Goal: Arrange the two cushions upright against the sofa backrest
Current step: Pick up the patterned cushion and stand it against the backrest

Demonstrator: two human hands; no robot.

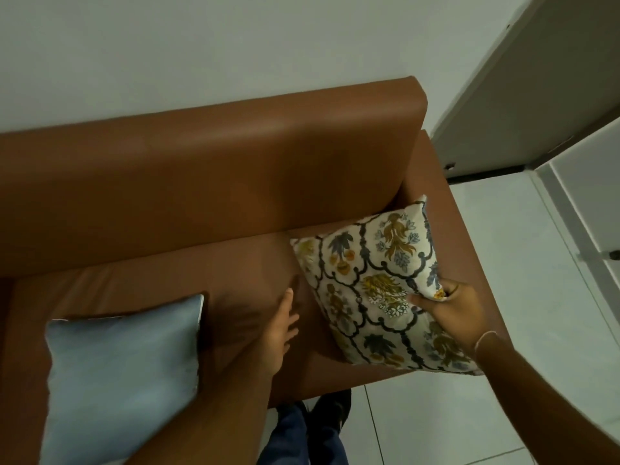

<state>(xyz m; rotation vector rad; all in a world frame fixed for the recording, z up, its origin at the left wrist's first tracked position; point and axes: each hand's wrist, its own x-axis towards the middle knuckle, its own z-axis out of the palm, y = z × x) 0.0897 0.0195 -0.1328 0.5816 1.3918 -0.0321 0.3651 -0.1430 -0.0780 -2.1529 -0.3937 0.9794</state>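
Observation:
A cream cushion with a blue and yellow floral pattern (372, 283) lies tilted on the right end of the brown sofa seat (248, 263), short of the backrest (208, 162). My right hand (451, 308) pinches its right edge between thumb and fingers. A plain light-blue cushion (120, 377) lies flat on the seat at the front left. My left hand (281, 333) reaches over the seat between the two cushions, fingers apart, holding nothing.
A white wall rises behind the sofa. The sofa's right armrest (469, 229) borders the patterned cushion. White floor tiles (523, 297) and a white door (523, 88) lie to the right. My legs and dark shoes (322, 417) stand at the seat's front edge.

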